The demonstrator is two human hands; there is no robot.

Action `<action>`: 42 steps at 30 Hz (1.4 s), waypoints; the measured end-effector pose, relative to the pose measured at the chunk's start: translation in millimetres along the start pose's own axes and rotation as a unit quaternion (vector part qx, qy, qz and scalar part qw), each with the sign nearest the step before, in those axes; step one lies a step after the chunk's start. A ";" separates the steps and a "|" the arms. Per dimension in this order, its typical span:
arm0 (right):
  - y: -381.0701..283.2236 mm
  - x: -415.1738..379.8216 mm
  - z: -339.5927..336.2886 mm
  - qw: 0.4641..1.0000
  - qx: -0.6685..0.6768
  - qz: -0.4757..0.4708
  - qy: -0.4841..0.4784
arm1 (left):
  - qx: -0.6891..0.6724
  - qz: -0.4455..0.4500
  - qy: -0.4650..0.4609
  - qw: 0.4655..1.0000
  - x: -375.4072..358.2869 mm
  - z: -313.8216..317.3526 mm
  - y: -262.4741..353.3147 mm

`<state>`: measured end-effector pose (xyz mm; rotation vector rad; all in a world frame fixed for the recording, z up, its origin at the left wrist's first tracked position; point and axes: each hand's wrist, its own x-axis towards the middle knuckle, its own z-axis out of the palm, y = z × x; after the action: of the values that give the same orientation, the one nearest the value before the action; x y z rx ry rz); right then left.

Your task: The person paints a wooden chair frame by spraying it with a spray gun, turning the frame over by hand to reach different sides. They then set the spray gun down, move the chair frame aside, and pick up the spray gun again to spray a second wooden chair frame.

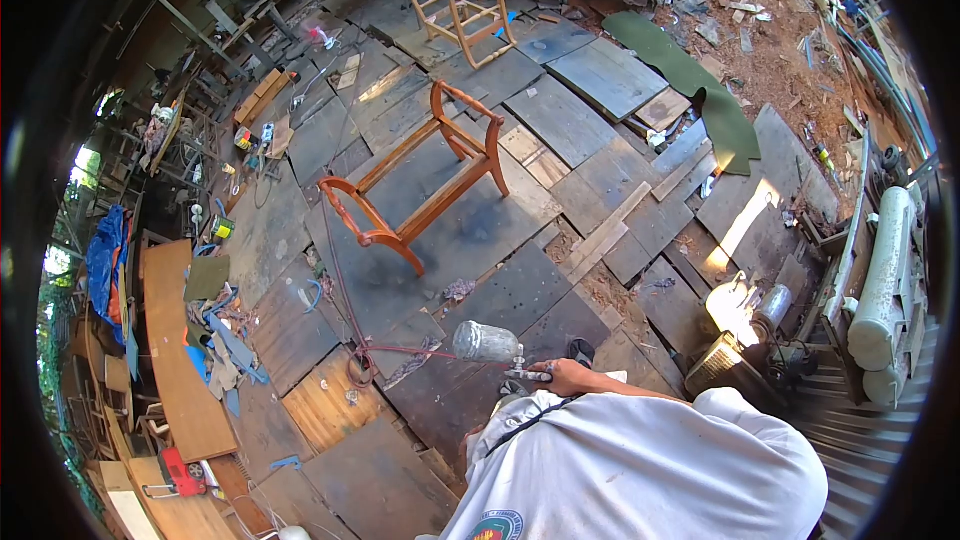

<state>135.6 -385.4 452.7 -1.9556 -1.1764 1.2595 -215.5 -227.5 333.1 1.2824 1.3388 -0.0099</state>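
My right hand point(567, 377) is closed around the handle of a spray gun point(520, 372). The gun's pale, paint-stained cup point(487, 341) points away to the left, and a reddish hose point(400, 349) runs off beside it. A small patch of skin at the left edge of my light shirt seems to be my left hand point(469, 437); its fingers are hidden. Ahead stands a varnished wooden bench frame point(428, 191) with curved, carved arms and an open seat. It is upright on dark-stained boards, apart from the gun.
Overlapping boards point(520, 285) cover the ground unevenly. An unfinished chair frame point(463, 20) stands at the back. Green matting point(690, 80) lies to the right, near a white tank point(880, 270). Wood panels point(170, 340) and scraps lie left, with a red tool point(182, 473).
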 end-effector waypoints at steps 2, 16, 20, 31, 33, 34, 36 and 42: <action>-0.3 -0.6 -0.5 1.000 -0.002 0.005 -0.002 | 0.001 0.000 0.000 1.000 -0.9 -0.1 -0.3; -0.4 1.0 -2.1 1.000 0.004 0.022 -0.016 | 0.007 -0.002 0.006 1.000 -2.7 -2.1 2.3; -4.2 -0.5 -5.3 0.999 0.006 0.036 -0.023 | 0.006 -0.002 0.009 1.000 -3.8 -1.9 2.4; 18.1 7.4 9.0 1.000 -0.002 -0.004 0.002 | 0.077 0.079 0.063 0.992 -23.8 -4.9 26.3; 16.9 5.5 7.2 1.000 0.003 -0.001 0.003 | 0.017 0.072 0.127 0.989 -27.3 -9.9 57.0; 15.3 4.6 6.0 1.000 0.004 0.000 0.003 | -0.126 0.037 0.166 0.977 -22.5 -14.5 75.5; 4.4 1.0 -0.8 1.000 -0.008 0.013 -0.012 | -0.150 0.161 0.187 0.957 -33.9 -29.6 145.2; -2.5 -2.1 -6.1 1.000 -0.009 0.013 -0.018 | -0.205 0.355 0.062 0.910 -135.8 -20.2 383.5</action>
<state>139.7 -385.9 458.2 -1.9735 -1.1873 1.3069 -27.6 -151.3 686.4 1.3438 0.8428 0.8293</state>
